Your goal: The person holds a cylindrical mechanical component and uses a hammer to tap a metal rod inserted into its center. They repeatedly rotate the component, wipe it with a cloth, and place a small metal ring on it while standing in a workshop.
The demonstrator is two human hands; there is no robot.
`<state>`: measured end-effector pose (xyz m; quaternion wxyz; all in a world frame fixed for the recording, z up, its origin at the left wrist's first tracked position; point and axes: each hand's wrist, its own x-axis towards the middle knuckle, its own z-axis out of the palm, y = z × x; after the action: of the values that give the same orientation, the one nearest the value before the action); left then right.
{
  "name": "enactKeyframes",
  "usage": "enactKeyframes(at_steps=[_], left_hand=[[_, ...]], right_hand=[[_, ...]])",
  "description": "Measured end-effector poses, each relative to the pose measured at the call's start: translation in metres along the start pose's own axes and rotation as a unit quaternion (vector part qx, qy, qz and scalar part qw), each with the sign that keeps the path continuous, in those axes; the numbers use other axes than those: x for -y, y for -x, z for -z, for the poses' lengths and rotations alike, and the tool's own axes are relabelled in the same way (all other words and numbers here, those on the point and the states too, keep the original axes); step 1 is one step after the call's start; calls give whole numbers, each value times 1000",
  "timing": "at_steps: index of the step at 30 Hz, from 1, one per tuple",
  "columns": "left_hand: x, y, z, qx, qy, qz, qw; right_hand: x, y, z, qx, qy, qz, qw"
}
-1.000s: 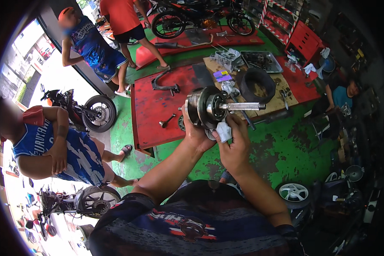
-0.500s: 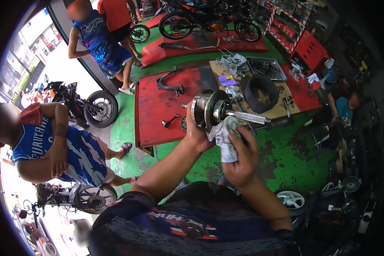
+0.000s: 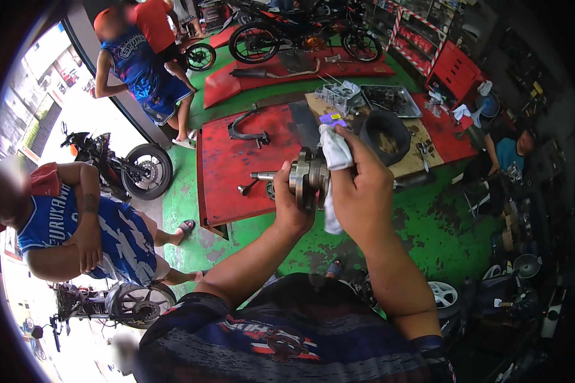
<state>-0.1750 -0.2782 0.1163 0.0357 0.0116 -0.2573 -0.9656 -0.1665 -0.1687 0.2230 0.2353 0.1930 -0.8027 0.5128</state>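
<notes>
In front of my chest, over the near edge of a red workbench [image 3: 230,179], I hold a metal crankshaft [image 3: 299,179]. My left hand [image 3: 291,210] is closed around its round webs from below, thumb up along the side. One shaft end sticks out to the left; the other is hidden behind my right hand and the cloth. My right hand [image 3: 365,188] is closed on a whitish rag [image 3: 336,152], pressed against the crankshaft's right side. Behind them on the bench lie a connecting rod [image 3: 246,189] and a dark bracket-like frame [image 3: 257,136].
Farther back on the bench are a black ring-shaped piece [image 3: 399,152], a purple box [image 3: 332,119], a metal engine case [image 3: 342,96] and a parts tray [image 3: 410,107]. One person [image 3: 76,223] stands close at my left, another [image 3: 144,76] farther back; a third [image 3: 514,156] is at right.
The crankshaft has turned, its long right-hand shaft now out of sight and the left end showing more. My right hand and the rag have moved up over its right side.
</notes>
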Motion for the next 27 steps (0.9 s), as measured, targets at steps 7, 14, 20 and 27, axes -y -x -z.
enactKeyframes(at_steps=[7, 14, 20, 27], left_hand=[[4, -3, 11, 13, 14, 24, 1000], [-10, 0, 4, 83, 152, 102, 980], [-6, -2, 3, 48, 96, 89, 990], [-12, -2, -6, 130, 186, 191, 955]], right_hand=[[-5, 6, -7, 42, 55, 29, 997], [-22, 56, -12, 12, 121, 256, 959], [-62, 82, -9, 13, 14, 284, 959], [-84, 70, 8, -30, 45, 262, 964]])
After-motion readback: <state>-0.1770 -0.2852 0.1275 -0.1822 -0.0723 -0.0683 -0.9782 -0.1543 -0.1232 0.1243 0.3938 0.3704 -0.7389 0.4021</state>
